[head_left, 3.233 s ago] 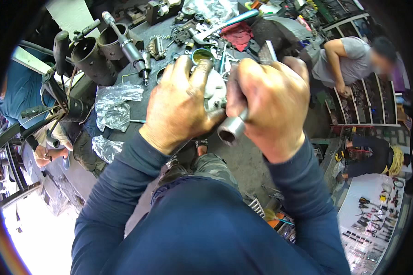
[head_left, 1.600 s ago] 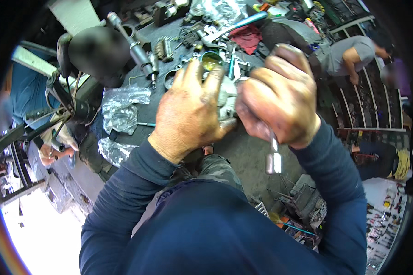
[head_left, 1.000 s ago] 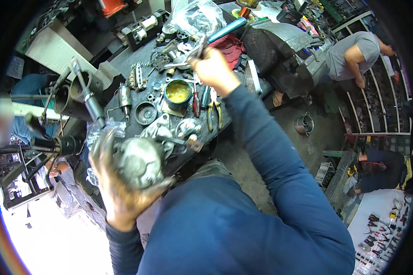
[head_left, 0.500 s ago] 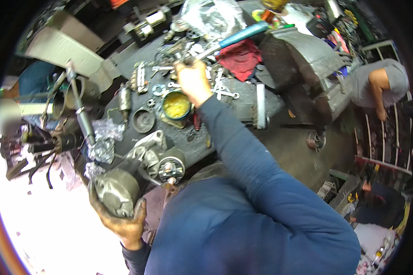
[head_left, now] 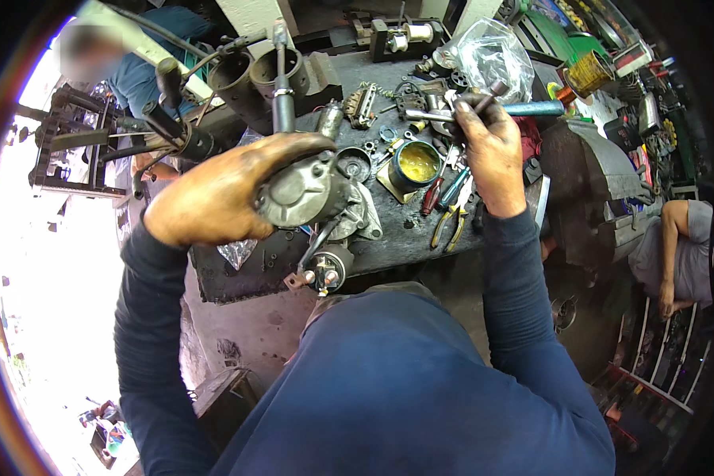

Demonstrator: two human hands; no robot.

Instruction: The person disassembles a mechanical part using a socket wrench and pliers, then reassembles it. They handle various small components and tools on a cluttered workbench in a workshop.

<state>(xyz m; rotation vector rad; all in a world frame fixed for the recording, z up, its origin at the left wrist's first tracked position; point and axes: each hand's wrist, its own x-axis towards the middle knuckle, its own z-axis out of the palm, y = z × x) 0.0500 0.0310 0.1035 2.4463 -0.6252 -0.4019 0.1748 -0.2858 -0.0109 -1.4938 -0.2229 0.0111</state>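
My left hand [head_left: 218, 190] is wrapped round the grey metal body of a starter motor [head_left: 300, 195]. Its solenoid [head_left: 329, 266], with copper-coloured terminals, faces me near the bench's front edge. Over the bench, my right hand [head_left: 493, 163] is closed on a silver wrench [head_left: 430, 116] that points left. A dark cylindrical piece [head_left: 496, 88] sticks up by the fingers; whether it belongs to the wrench I cannot tell. Between my hands stands an open tin of yellow grease [head_left: 418, 163]. Pliers [head_left: 452, 224] and a red-handled screwdriver [head_left: 431, 196] lie below the right hand.
The dark workbench [head_left: 404, 238] carries a round metal cap [head_left: 355, 164], loose parts and several spanners. Behind the right hand lies a blue-handled tool [head_left: 535, 108]. A clear plastic bag [head_left: 496, 59] is at the back. One person [head_left: 163, 55] is at far left, another [head_left: 678, 246] at right.
The starter motor has come up over the bench edge, my left hand now gripping it from its left side. My right hand has lifted the wrench off the bench. The view has turned.
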